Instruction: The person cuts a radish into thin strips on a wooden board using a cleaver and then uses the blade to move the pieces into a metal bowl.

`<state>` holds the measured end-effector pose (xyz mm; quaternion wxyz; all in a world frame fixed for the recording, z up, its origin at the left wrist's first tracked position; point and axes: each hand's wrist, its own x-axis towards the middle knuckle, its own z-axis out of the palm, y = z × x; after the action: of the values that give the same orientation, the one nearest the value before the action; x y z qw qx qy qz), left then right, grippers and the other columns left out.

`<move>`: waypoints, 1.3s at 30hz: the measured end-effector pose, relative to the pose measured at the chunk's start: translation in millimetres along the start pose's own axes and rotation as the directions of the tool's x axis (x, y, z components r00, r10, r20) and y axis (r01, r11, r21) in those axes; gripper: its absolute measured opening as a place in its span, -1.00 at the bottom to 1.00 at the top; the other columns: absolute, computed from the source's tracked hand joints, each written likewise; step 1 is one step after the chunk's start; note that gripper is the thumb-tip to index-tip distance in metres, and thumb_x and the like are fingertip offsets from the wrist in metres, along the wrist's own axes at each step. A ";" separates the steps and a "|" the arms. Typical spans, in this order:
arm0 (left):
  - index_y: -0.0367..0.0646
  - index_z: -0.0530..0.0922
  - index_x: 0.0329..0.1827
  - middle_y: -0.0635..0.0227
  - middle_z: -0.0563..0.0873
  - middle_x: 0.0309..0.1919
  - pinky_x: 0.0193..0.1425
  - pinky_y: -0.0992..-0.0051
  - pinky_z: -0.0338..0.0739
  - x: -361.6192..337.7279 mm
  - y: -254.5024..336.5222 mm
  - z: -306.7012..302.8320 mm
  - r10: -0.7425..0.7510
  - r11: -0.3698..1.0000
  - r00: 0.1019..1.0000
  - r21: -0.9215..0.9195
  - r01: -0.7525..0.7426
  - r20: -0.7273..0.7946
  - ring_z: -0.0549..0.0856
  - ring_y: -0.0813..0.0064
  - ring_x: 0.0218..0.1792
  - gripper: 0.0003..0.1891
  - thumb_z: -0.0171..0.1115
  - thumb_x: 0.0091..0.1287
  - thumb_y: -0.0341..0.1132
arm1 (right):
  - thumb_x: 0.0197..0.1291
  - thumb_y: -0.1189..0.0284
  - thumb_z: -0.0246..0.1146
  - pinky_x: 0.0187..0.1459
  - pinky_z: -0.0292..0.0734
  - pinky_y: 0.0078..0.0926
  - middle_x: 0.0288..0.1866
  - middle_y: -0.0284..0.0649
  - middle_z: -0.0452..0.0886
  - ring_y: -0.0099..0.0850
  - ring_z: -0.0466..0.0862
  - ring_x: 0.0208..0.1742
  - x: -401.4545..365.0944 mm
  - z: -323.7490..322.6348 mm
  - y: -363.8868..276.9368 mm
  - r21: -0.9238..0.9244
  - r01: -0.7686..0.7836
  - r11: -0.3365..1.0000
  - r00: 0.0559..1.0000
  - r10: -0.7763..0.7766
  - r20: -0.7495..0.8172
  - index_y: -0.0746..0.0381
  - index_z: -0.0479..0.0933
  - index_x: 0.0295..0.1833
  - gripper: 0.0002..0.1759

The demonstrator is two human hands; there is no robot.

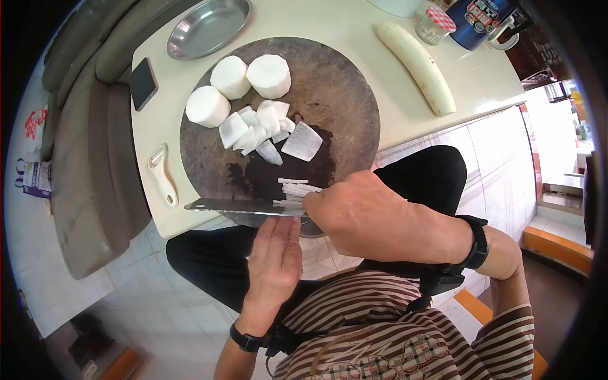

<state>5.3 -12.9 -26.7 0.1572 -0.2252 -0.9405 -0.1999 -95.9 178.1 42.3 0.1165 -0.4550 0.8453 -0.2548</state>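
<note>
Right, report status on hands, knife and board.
Right hand closed on knife; left hand flat, fingertips at blade's near edge. White strips by blade's far side. Slices and chunks farther back on board, clear of knife.

Phone (pixel 144 84) near sofa (pixel 90 145); jar (pixel 431 31) (checkered lid (pixel 441 19)) beside blue container (pixel 474 26).

Single wide, round-edged view from the wearer's head, facing forward and steeply down, close above the lap, forearms and round cutting board (pixel 345 95).
</note>
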 end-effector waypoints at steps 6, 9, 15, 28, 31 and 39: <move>-0.48 0.66 -0.04 -0.03 0.70 -0.01 0.12 0.11 0.65 -1.9 -2.1 2.2 0.012 0.999 0.999 -0.053 -0.014 -0.037 0.69 -0.09 0.04 -0.66 0.36 0.06 -0.69 | -0.15 0.64 0.30 -0.49 0.53 -0.11 -0.63 -0.02 0.54 0.00 0.66 -0.54 -7.2 -8.7 -5.1 0.058 0.017 0.998 0.999 -0.015 -0.035 0.35 0.44 -0.45 -0.85; -0.47 0.69 -0.26 0.07 0.74 -0.15 0.02 0.18 0.70 2.8 0.5 0.4 -0.009 1.000 0.997 -0.021 0.007 -0.072 0.72 0.03 -0.07 -0.86 0.42 0.11 -0.64 | -0.07 0.56 0.34 -0.45 0.59 -0.22 -0.52 -0.04 0.65 -0.08 0.74 -0.45 -7.9 -11.8 -5.9 0.014 -0.014 1.000 0.997 0.013 0.070 0.35 0.57 -0.42 -0.91; -0.48 0.69 -0.22 0.05 0.73 -0.18 0.00 0.18 0.69 -0.2 -2.1 -1.9 0.000 1.000 1.000 -0.030 0.000 -0.018 0.72 0.00 -0.10 -0.83 0.38 0.11 -0.65 | -0.13 0.64 0.29 -0.50 0.55 -0.19 -0.57 -0.06 0.57 -0.04 0.68 -0.52 -6.1 -8.0 -4.3 0.031 0.030 0.999 0.999 -0.031 0.024 0.34 0.45 -0.42 -0.86; -0.47 0.67 -0.06 -0.01 0.69 -0.03 0.10 0.13 0.66 0.9 -2.1 -2.6 0.020 0.999 1.000 -0.027 -0.020 0.005 0.68 -0.06 0.03 -0.66 0.36 0.03 -0.69 | -0.08 0.58 0.31 -0.48 0.54 -0.15 -0.63 -0.04 0.56 -0.03 0.66 -0.56 1.9 5.1 3.9 0.056 0.051 0.997 0.997 -0.047 -0.062 0.36 0.48 -0.41 -0.87; -0.48 0.67 -0.05 0.00 0.69 -0.03 0.09 0.13 0.67 -0.6 -3.3 -3.3 0.018 0.999 1.000 -0.037 -0.018 0.004 0.69 -0.06 0.03 -0.66 0.35 0.04 -0.70 | -0.10 0.60 0.31 -0.48 0.54 -0.13 -0.64 -0.02 0.54 -0.01 0.66 -0.56 -2.7 0.4 1.7 0.067 0.040 0.997 0.998 -0.036 -0.056 0.36 0.47 -0.43 -0.87; -0.47 0.68 -0.04 0.01 0.71 -0.07 0.09 0.13 0.68 -1.4 -5.2 -3.1 0.030 0.998 1.000 -0.052 -0.030 -0.009 0.70 -0.05 0.01 -0.65 0.36 0.04 -0.71 | -0.12 0.64 0.31 -0.48 0.57 -0.15 -0.65 0.01 0.53 -0.01 0.68 -0.54 -3.5 -7.9 2.3 0.051 0.029 0.998 1.000 -0.030 0.000 0.37 0.47 -0.44 -0.87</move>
<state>4.6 -19.1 -26.1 0.1582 -0.2426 -0.9308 -0.2229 -98.9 184.6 47.5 0.1244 -0.4644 0.8317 -0.2777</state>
